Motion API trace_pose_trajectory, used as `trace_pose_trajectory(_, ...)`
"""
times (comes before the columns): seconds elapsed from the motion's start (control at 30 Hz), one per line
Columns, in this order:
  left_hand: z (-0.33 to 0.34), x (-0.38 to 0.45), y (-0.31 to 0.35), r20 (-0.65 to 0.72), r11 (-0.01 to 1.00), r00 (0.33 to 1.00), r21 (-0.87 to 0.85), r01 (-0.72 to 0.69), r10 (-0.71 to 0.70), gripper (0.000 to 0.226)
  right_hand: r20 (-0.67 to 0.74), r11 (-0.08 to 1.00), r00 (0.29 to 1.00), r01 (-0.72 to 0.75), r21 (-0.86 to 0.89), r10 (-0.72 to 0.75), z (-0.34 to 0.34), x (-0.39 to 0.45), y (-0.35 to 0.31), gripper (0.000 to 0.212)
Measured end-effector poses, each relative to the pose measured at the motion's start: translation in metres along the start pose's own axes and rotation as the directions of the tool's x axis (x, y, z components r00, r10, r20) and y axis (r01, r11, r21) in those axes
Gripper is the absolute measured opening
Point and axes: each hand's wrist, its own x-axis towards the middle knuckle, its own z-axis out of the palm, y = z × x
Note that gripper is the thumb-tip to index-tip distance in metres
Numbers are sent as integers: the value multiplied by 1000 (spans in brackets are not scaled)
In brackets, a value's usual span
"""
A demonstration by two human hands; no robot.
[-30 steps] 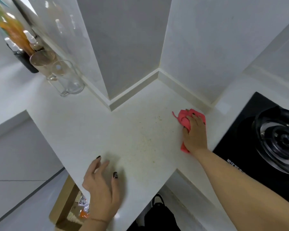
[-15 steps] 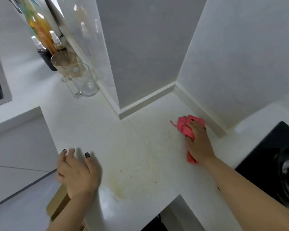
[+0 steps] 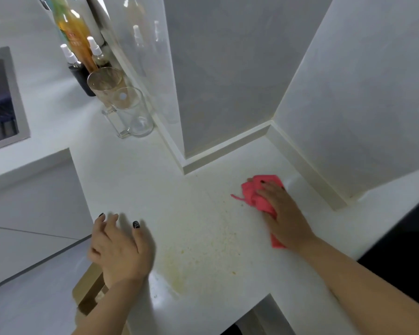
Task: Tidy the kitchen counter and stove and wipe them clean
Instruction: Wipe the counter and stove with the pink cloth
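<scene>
Currently, my right hand (image 3: 284,217) pressed the pink cloth (image 3: 257,194) flat-fingered on the worktop (image 3: 140,170), my left hand (image 3: 117,247) hovered relaxed and empty, and yellow crumbs (image 3: 218,243) remained unwiped.

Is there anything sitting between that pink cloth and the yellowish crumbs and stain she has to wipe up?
Nothing visible. The cloth, under the right hand, lies right at the edge of the crumbs, with only bare counter up to the stain. The left hand rests beside the stain, not across it.
</scene>
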Motion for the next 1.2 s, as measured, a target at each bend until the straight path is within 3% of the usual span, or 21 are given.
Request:
trace_pose_trajectory(0.17,0,0,0,25,1000,1000,-8,0,0,60,-73,982,980,-187,-34,184,-20,27,30,65)
trace_pose_trajectory(0.37,1,1,-4,49,999,998,-19,-31,32,56,-227,937,912,-350,-3,341,7,77,-13,56)
trace_pose_trajectory(0.47,0,1,-4,36,998,999,-41,-37,38,55,-226,970,945,-241,18,238,23,75,-47,46)
trace_pose_trajectory(0.57,1,1,-4,9,997,999,-60,-37,38,52,-38,999,998,-46,-11,45,31,53,-66,48)
trace_pose_trajectory(0.67,2,2,-4,3,997,999,-62,-44,44,52,131,997,988,83,-9,-81,10,39,-61,50)
trace_pose_trajectory(0.73,3,2,-6,6,998,999,-51,-45,46,51,92,1000,995,26,3,-26,-9,45,-46,46)
trace_pose_trajectory(0.8,4,2,-7,24,999,999,-33,-43,44,51,-5,992,992,-124,4,124,-22,61,-19,43)
trace_pose_trajectory(0.9,4,2,-8,41,999,998,-14,-44,45,51,-98,962,961,-266,-62,259,-14,88,5,61)
trace_pose_trajectory(1.2,3,2,-9,60,998,996,-16,-61,62,51,-126,976,976,-194,-102,180,45,107,-83,50)
